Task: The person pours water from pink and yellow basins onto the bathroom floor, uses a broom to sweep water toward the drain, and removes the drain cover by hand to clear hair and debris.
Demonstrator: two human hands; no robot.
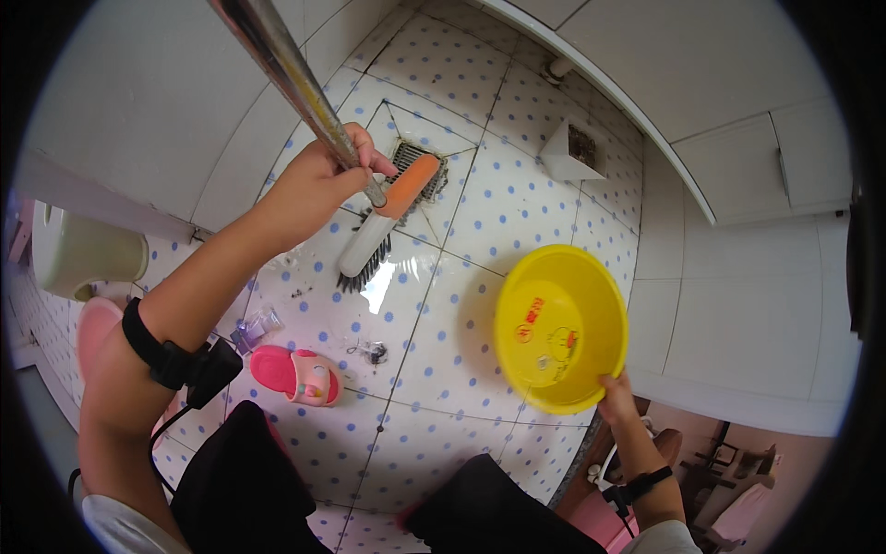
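Observation:
My left hand [332,166] grips the metal pole [304,93] of a floor scrub brush low down, just above its head. The orange and white brush head [387,215] has dark bristles and lies partly over a square floor drain [415,159]. Off to the right, my right hand [616,398] holds the rim of a yellow plastic basin [595,305]. The basin is tilted towards me, so its inside shows, with printed figures and red marks on the bottom and no water that I can make out. Wet, shiny tile spreads below the brush.
A pink child's sandal [297,377], a crumpled clear wrapper [256,329] and a dark hair clump [376,352] lie on the dotted tile floor [471,395]. A pale stool [90,249] stands at left. White cabinets [734,152] line the right, near a white triangular bin [571,152].

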